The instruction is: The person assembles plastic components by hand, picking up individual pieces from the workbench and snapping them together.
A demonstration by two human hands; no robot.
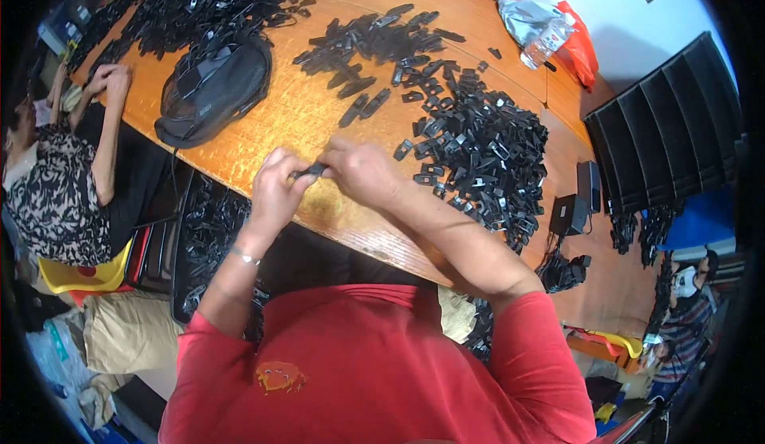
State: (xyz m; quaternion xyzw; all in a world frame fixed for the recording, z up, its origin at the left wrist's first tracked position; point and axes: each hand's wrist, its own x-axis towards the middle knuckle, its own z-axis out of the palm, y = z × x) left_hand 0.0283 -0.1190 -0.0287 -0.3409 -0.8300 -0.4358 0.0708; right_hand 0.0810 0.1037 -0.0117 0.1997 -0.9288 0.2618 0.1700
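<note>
Fingers of both hands closed in a pinch on one small black part (309,172); left hand (275,187) on its left end, right hand (360,172) on its right; part is dark, narrow, elongated; forearms angle inward, knuckles bent; shiny wood-grain table (291,121) under the fingers; heap of small black clips (490,145) to their right; rounded dark bag (231,93) up-left; longer black pieces (370,42) farther beyond the fingertips.

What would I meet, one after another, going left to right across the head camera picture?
Patterned shirt → dark bag → left hand → black part → right hand → pile of black clips → black box → black ribbed panel.
</note>
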